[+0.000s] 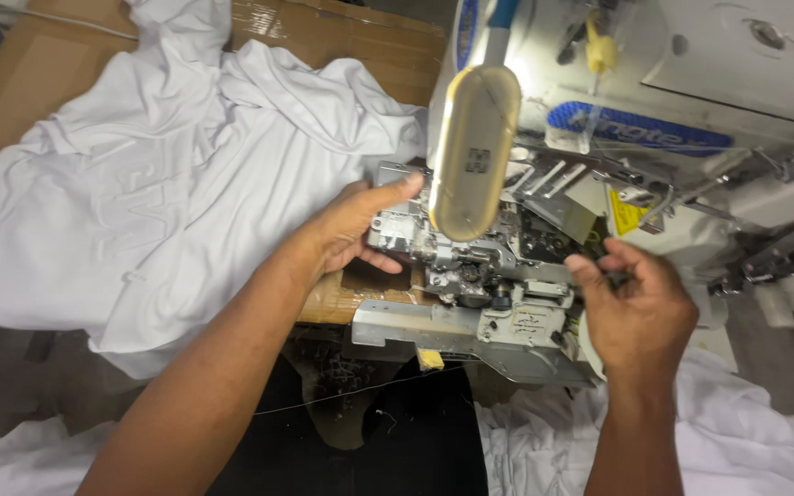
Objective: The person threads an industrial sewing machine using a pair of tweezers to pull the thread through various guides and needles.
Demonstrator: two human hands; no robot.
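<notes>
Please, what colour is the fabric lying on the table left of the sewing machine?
The fabric is plain white, seen best in the head view.

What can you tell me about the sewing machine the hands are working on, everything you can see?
The sewing machine is an industrial overlock type, with an off-white body and an exposed grey metal mechanism at the front. A cream oval cover hangs over the needle area. The left hand touches its left side and the right hand its right. White fabric lies beside it.
</notes>
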